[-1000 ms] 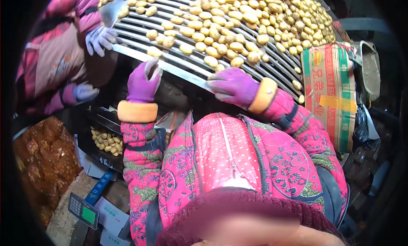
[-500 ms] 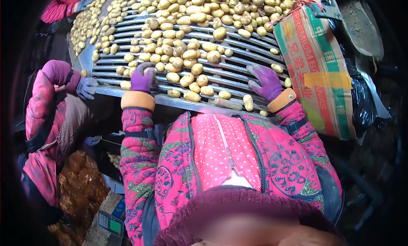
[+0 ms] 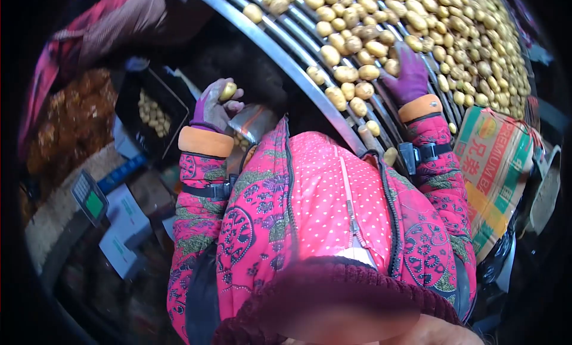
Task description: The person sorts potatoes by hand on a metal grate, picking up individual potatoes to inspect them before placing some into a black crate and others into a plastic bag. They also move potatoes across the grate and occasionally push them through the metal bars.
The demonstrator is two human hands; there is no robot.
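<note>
My left hand, in a purple and grey glove, is off the rollers at the left with its palm turned up. A small yellow potato rests in its curled fingers. Below that hand lies a clear plastic bag. On the metal rollers, my right hand lies palm down in a purple glove, fingers spread, touching the edge of the potatoes. No potato shows in its grip.
A printed cardboard box stands at the right of the rollers. At the left are a black crate with potatoes inside, a scale display, white boxes and a co-worker's pink sleeve.
The view has turned, so the rollers now slant to the upper right. My left hand has left the rollers with a potato in it. My right hand has moved up among the potatoes.
</note>
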